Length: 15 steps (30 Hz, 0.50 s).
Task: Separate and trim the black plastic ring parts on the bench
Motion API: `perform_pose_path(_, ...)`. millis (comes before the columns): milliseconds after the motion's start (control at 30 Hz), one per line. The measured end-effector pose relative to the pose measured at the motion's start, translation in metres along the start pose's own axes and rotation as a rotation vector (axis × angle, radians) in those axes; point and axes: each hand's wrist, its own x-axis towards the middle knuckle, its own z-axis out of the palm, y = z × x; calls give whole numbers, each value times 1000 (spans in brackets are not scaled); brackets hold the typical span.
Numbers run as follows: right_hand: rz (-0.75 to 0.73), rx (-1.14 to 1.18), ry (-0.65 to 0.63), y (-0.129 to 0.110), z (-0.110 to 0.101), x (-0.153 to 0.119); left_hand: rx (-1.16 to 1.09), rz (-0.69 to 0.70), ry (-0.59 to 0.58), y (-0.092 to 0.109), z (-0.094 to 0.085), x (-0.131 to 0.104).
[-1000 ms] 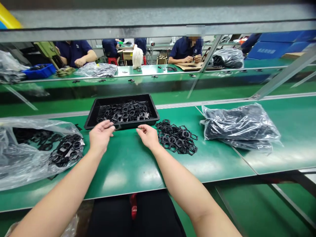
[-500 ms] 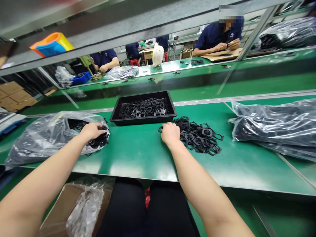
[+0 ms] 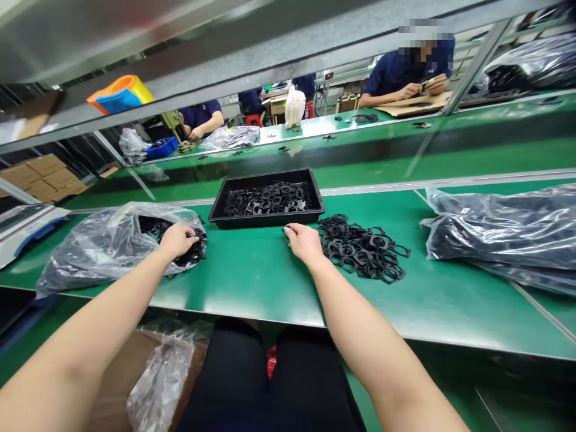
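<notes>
Head view: your right hand (image 3: 304,241) is above the near bench (image 3: 252,276), just in front of the right front corner of the black tray (image 3: 265,224). Its thumb and forefinger are pinched together on a black part (image 3: 286,231); only a small edge of this part shows, at the fingertips. Your left hand (image 3: 179,240) is at the mouth of the open plastic bag (image 3: 103,240), with the fingers curled down against the loose parts (image 3: 193,252). You cannot tell from this view whether the left fingers grip one of them.

The tray stands on the bench between the open bag and the loose pile (image 3: 360,249). It contains a heap of black ring-shaped parts (image 3: 270,198), which covers most of its floor. The pile lies directly on the bench, to the right of your right hand and just beside the tray's right front corner. Farther right, a filled plastic bag (image 3: 508,231) lies flat, apart from the pile.

Below the bench, to the left of your legs, a cardboard box (image 3: 112,390) holds crumpled clear plastic (image 3: 157,384). Across from you, a co-worker (image 3: 405,72) in a dark blue shirt holds a small item in both hands. A white fan (image 3: 295,108) stands on the far bench.
</notes>
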Motion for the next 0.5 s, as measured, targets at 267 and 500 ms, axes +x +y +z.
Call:
perform_pose_path(267,260,705,-158,-3,14,2,-768,59,-54,69,9,-13)
perform_pose_path(500,322,922,-145,-3,13,2,-1249,217,-92,163,56,-23)
